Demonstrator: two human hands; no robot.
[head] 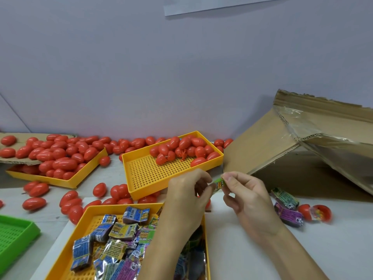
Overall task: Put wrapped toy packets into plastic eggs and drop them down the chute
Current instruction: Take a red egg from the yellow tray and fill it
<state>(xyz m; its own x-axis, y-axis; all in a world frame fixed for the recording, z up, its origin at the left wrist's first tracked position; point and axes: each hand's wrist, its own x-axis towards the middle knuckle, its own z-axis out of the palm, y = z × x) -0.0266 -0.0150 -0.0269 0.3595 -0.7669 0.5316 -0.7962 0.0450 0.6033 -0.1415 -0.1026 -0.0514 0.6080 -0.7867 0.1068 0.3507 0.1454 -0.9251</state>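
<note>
Both hands meet over the table [252, 249] and pinch one green packet [219, 183] between them — the left hand [186, 196] at its lower end, the right hand [245, 194] at its upper end, fingers curled. Below the left wrist, a yellow tray [80, 223] holds more packets. A farther tray [137, 178] holds red eggs [185, 149]. The cardboard chute [302, 142] slopes at the right — an open egg [321, 213] lies near it.
</note>
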